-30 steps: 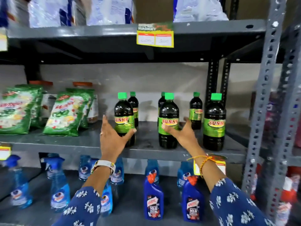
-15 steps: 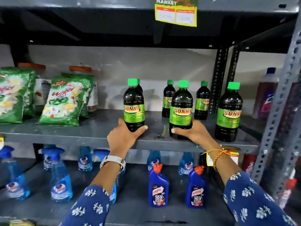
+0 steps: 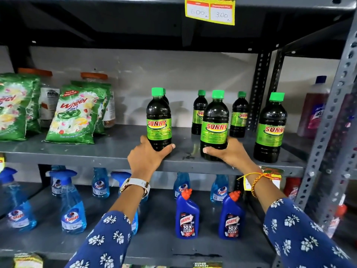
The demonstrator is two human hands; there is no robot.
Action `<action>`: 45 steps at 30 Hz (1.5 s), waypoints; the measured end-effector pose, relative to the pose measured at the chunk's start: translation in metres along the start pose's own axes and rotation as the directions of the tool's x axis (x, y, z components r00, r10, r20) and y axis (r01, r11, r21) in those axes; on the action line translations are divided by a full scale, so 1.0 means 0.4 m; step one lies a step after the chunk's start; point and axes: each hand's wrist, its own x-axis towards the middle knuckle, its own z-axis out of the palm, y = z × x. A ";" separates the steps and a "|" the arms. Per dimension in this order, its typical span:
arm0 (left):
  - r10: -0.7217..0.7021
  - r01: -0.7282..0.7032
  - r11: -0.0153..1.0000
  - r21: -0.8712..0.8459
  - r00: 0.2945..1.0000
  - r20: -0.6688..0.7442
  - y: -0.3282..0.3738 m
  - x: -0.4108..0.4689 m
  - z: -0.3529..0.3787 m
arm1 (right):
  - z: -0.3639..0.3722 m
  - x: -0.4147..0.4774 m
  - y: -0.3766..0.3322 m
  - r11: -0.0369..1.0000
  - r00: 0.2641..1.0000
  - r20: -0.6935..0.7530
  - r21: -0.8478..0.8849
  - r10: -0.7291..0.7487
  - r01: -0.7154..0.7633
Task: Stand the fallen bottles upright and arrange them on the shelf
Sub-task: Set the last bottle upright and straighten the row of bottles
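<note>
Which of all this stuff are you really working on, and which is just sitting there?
Part of the job:
- front-left Sunny bottle, gripped by the left hand
- middle Sunny bottle, gripped by the right hand
- front-right Sunny bottle
- small Sunny bottles behind
- shelf

Just sitting there:
- Wheel packets
- Colin sprays
- Harpic bottles
- price tag

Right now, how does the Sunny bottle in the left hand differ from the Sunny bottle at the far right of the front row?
The held Sunny bottle is gripped at its base by the left hand; the far-right Sunny bottle stands untouched. The held Sunny bottle sits nearer the detergent packets; the far-right Sunny bottle is beside the shelf upright. Both are upright, dark, green-capped.
</note>
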 end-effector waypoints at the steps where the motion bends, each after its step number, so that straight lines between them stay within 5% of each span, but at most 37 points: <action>1: 0.000 0.000 1.000 0.001 1.000 -0.004 0.001 -0.001 0.000 | 0.000 0.000 0.001 1.000 1.000 -0.001 -0.002 -0.003 0.003; 12: 0.007 -0.006 1.000 -0.029 0.999 0.035 0.003 -0.003 -0.013 | -0.009 -0.006 -0.010 1.000 0.999 0.040 0.014 0.019 -0.020; 16: -0.020 0.046 0.908 -0.416 0.998 0.065 0.006 -0.010 -0.053 | -0.028 -0.058 -0.030 0.983 0.997 -0.077 0.180 -0.022 0.035; 18: 0.029 -0.080 0.861 -0.502 0.994 -0.108 0.024 -0.042 -0.071 | -0.064 -0.104 -0.018 0.951 0.897 -0.424 0.203 -0.128 0.232; 20: 0.153 -0.243 0.818 -0.521 0.966 -0.209 0.077 -0.082 -0.075 | -0.137 -0.128 0.017 0.927 0.628 -0.741 0.022 -0.236 0.374; 21: 0.210 -0.283 0.795 -0.536 0.958 -0.194 0.115 -0.098 -0.068 | -0.180 -0.126 0.034 0.926 0.556 -0.800 -0.001 -0.228 0.378; 23: 0.273 -0.261 0.774 -0.577 0.960 -0.067 0.195 -0.113 -0.047 | -0.247 -0.109 0.062 0.942 0.650 -0.754 0.141 -0.098 0.306; 25: 0.279 -0.177 0.788 -0.589 0.956 0.087 0.261 -0.107 -0.011 | -0.283 -0.084 0.091 0.945 0.843 -0.537 0.271 -0.011 0.185; 28: 0.224 -0.067 0.841 -0.537 0.946 0.233 0.305 -0.090 0.047 | -0.307 -0.054 0.144 0.964 0.988 -0.157 0.263 0.004 0.038; 31: 0.158 -0.008 0.894 -0.448 0.941 0.299 0.301 -0.094 0.102 | -0.321 -0.041 0.184 0.974 0.999 0.032 0.223 0.023 -0.029; 35: 0.158 -0.060 0.953 -0.297 0.934 0.320 0.281 -0.095 0.138 | -0.321 -0.030 0.196 0.977 0.999 0.047 0.210 0.020 -0.029; 45: 0.188 -0.125 0.960 -0.251 0.952 0.242 0.281 -0.096 0.148 | -0.320 -0.027 0.191 0.995 0.999 0.040 0.094 0.029 -0.033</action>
